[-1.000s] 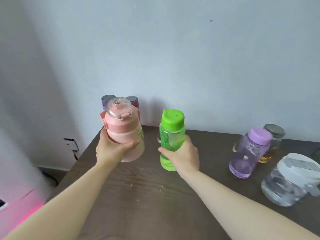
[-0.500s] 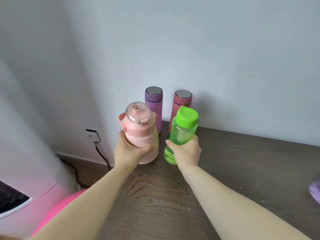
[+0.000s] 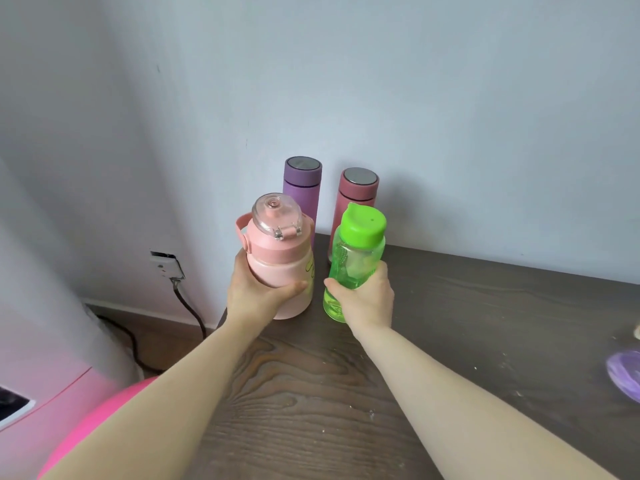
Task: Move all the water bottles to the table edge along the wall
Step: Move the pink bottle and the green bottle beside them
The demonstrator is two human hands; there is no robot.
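My left hand (image 3: 258, 295) grips a wide pink bottle (image 3: 280, 254) with a clear flip lid and a side strap, near the table's left end. My right hand (image 3: 365, 297) grips a translucent green bottle (image 3: 353, 261) with a bright green cap, just to the right of the pink one. Both bottles are upright; I cannot tell whether their bases touch the dark wooden table (image 3: 467, 323). Behind them, against the wall, stand a purple flask (image 3: 302, 188) and a dusty-red flask (image 3: 358, 194), each with a metal top.
A purple bottle (image 3: 625, 375) is cut off by the right edge of the view. Left of the table are a wall socket (image 3: 166, 266) with a black cable, a white curtain and a pink object (image 3: 86, 431) on the floor.
Both hands carried the pink and green bottles left and toward the wall. My view swung left, so the bottles on the right dropped out and the two flasks came fully into sight.
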